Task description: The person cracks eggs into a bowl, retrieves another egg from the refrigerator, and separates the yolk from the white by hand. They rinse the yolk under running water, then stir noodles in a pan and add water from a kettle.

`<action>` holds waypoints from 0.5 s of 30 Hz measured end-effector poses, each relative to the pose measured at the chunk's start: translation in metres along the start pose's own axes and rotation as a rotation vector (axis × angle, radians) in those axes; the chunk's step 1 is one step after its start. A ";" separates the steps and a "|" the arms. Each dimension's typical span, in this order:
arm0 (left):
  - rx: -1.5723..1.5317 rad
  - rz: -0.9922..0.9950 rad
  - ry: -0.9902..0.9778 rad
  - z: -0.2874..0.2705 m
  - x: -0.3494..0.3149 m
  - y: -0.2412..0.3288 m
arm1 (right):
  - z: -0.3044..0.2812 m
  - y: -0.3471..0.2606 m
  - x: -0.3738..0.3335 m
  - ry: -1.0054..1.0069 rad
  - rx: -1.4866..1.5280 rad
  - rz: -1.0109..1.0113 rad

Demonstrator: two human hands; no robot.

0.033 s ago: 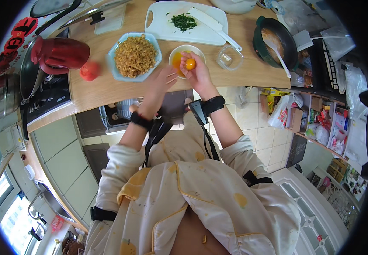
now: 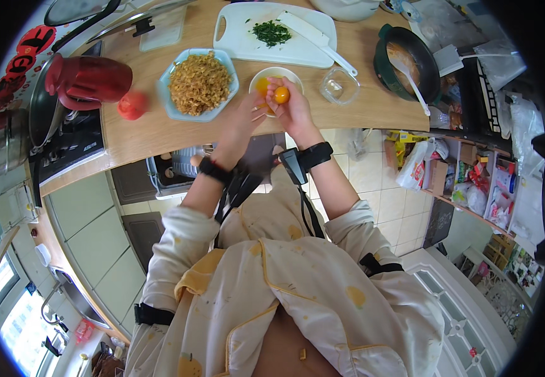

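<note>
An orange egg yolk [image 2: 282,95] rests in the cupped fingers of my right hand [image 2: 298,117], over the edge of a small white bowl [image 2: 294,75]. Yellow egg [image 2: 261,85] shows inside that bowl. Close on the left is my left hand [image 2: 242,118], fingers stretched toward the right hand and a little blurred. It appears to hold nothing. My hands partly cover the bowl's near side. Left of it stands a pale blue eight-sided dish [image 2: 167,103] heaped with brown, grainy food [image 2: 200,83]. A clear small container [image 2: 340,87] sits just right of the bowl.
Behind the bowl, a white cutting board [image 2: 238,31] carries chopped greens [image 2: 272,33] and a white knife [image 2: 313,34]. A dark green pot [image 2: 382,66] with a pale spoon [image 2: 411,81] is at the right. Leftward are a tomato [image 2: 132,105], red pitcher [image 2: 90,81] and stove [image 2: 74,147].
My left hand has shifted slightly to the right, closer to my right hand. The right hand and the yolk have hardly moved.
</note>
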State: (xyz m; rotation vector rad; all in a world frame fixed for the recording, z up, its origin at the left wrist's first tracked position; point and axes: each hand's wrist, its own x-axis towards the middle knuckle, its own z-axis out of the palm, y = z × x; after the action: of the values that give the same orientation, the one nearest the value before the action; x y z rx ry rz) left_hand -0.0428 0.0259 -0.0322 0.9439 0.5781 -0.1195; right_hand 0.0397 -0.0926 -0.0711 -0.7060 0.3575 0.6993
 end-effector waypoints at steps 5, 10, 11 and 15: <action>-0.315 -0.155 -0.005 0.030 0.029 -0.005 | 0.007 -0.002 -0.004 0.054 -0.433 -0.256; -0.476 -0.211 0.039 0.031 0.037 -0.015 | 0.013 -0.009 -0.015 0.059 -0.643 -0.272; -0.480 -0.207 0.043 0.031 0.038 -0.017 | 0.014 -0.010 -0.017 0.053 -0.652 -0.251; -0.495 -0.199 0.061 0.032 0.042 -0.021 | 0.018 -0.017 -0.018 0.009 -0.713 -0.235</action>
State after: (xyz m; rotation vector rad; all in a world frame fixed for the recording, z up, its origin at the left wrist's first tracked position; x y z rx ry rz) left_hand -0.0011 -0.0057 -0.0544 0.4096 0.7163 -0.1188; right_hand 0.0396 -0.0975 -0.0410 -1.4018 0.0173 0.5940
